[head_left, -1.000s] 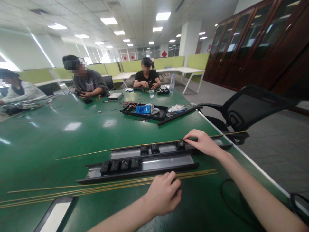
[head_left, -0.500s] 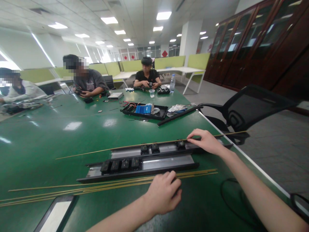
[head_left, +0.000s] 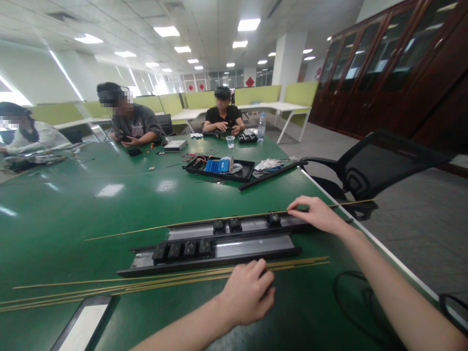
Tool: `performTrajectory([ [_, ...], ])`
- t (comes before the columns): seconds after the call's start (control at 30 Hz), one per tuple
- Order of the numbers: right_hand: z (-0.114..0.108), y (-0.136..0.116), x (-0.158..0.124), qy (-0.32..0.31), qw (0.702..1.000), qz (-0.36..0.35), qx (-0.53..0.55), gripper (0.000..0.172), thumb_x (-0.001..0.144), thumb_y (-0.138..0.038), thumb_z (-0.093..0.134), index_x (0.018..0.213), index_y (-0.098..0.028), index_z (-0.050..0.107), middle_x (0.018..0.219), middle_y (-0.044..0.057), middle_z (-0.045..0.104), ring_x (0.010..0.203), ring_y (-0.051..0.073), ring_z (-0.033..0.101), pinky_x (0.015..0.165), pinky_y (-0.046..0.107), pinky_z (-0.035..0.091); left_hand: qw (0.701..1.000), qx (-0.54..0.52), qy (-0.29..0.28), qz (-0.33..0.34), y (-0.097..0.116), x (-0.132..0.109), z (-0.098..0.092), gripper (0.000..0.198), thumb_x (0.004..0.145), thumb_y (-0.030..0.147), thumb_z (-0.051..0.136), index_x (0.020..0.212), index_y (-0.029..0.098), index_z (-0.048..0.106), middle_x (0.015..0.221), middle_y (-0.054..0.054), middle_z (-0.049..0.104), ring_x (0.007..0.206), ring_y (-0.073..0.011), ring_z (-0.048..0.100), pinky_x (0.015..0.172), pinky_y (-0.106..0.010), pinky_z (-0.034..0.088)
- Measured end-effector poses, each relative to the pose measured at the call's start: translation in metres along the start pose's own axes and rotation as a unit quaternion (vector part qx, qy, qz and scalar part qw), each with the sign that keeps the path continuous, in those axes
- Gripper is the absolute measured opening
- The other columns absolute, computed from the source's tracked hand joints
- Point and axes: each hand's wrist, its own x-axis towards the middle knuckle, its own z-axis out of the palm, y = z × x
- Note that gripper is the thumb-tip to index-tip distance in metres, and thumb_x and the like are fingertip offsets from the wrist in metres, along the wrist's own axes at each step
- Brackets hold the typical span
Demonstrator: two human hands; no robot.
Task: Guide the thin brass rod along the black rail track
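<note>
A long thin brass-coloured rod [head_left: 146, 229] lies along the far side of the back black-edged metal channel [head_left: 254, 223], and its right end reaches past the table edge. My right hand [head_left: 314, 213] is closed in a pinch on this rod, near the channel's right part. Black blocks [head_left: 274, 220] sit in the back channel, and several more black blocks [head_left: 189, 248] stand in a row in the front channel [head_left: 252, 244]. Beside several loose rods [head_left: 175, 281], my left hand [head_left: 250, 292] rests on the table with curled fingers; nothing shows in them.
A phone-like dark slab [head_left: 86, 321] lies at front left. Farther back are a black tray [head_left: 246, 168] with a blue item, gloves [head_left: 270, 165], a black bar [head_left: 268, 176], a cup and a bottle [head_left: 261, 126]. An office chair [head_left: 380, 161] stands right. Several people sit around the table.
My right hand has shifted slightly to the right along the rod. My left hand, the channels and the blocks stay in place. Across the table, a person's hands have moved apart.
</note>
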Motion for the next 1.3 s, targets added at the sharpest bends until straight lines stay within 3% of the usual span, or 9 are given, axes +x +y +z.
performTrajectory([
  [1.3, -0.033, 0.021, -0.010, -0.013, 0.998, 0.062, -0.023, 0.033, 0.078, -0.056, 0.067, 0.084, -0.025, 0.077, 0.096, 0.004, 0.077, 0.091, 0.025, 0.070, 0.086, 0.036, 0.054, 1.000, -0.008, 0.007, 0.000, -0.001, -0.002, -0.001, 0.007, 0.091, 0.027, 0.054, 0.096, 0.021, 0.054, 0.093, -0.004, 0.055, 0.082, -0.0191, 0.058, 0.062, -0.029, 0.049],
])
